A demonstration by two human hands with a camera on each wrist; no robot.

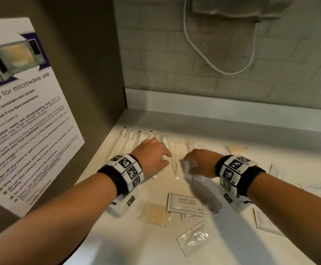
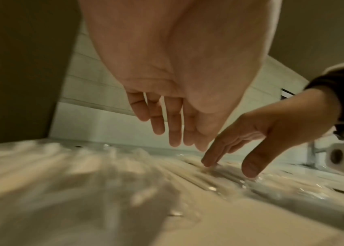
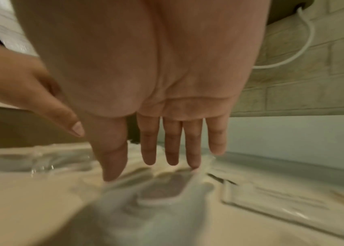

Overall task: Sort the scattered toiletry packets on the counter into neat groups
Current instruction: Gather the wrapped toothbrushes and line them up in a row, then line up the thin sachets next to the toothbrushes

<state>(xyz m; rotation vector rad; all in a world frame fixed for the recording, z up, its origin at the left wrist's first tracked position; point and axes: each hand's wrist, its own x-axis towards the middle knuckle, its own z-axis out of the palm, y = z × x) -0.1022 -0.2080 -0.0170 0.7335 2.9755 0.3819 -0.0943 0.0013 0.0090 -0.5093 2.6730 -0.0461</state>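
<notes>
Nearest the viewer, loose packets lie scattered on the white counter (image 1: 270,251): a clear toothpaste sachet (image 1: 192,239), a yellowish soap packet (image 1: 153,216) and a white shampoo and conditioner sachet (image 1: 184,204) overlapping smaller ones, all apparently still unsorted. More packets lie at the right edge (image 1: 266,222). Further in, both forearms, wearing wristbands with black-and-white markers, reach forward. The left hand (image 1: 152,159) hovers palm down with fingers straight and slightly spread, holding nothing, above a row of long clear-wrapped items (image 1: 129,142) lined up side by side, probably steadying or evening that group. The right hand (image 1: 201,162) is also flat and gripping nothing; its fingertips (image 3: 194,167) and thumb press on a crinkly clear packet (image 3: 162,189), seemingly sliding it toward the row. Beyond the hands, a small beige packet (image 1: 236,149) sits alone near the back. Behind stand a tiled wall with a white cable (image 1: 213,64), and at left a panel with a microwave guidelines poster (image 1: 21,111).
</notes>
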